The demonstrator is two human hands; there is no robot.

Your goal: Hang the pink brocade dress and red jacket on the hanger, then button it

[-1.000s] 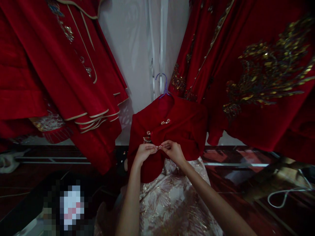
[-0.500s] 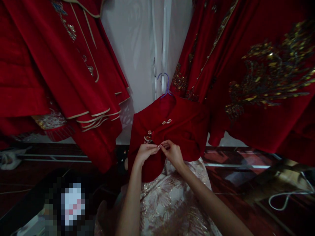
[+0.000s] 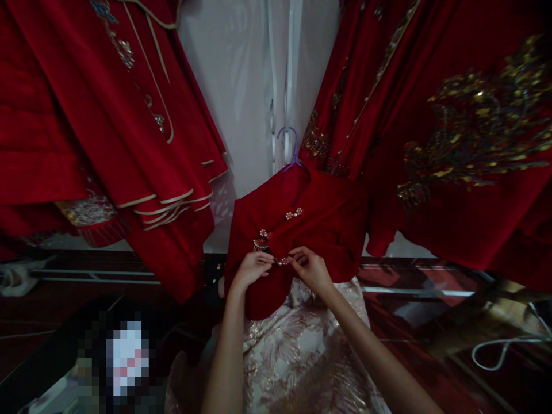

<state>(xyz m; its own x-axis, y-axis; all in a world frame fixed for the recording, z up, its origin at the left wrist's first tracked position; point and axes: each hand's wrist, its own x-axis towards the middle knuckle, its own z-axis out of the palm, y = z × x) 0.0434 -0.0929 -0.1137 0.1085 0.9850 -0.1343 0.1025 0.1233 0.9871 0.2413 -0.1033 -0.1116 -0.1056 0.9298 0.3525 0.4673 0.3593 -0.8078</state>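
Observation:
A red jacket (image 3: pixel 332 230) on a purple hanger (image 3: pixel 295 155) lies spread in front of me. A beaded flower clasp (image 3: pixel 283 261) at its lower front shows between my hands. My left hand (image 3: pixel 254 269) is closed, its thumb and fingers pinching the clasp's left end. My right hand (image 3: pixel 311 269) pinches the right end between thumb and forefinger. Above is a second flower clasp (image 3: pixel 294 214). To the left sits a beaded ornament with a fringe (image 3: pixel 260 240); whether it is part of another fastening I cannot tell.
Red garments with pale piping (image 3: pixel 172 172) hang at the left. On the right hangs red clothing with gold sequin embroidery (image 3: pixel 457 138). A pale, gold-patterned cloth (image 3: pixel 302 356) lies beneath my forearms. A white cord (image 3: pixel 491 353) loops at lower right. Behind the jacket stands a white panel (image 3: pixel 241 86).
My hands have drawn apart, the right one shifting rightward. The lower beaded clasp, mostly covered by my fingertips before, now shows between them.

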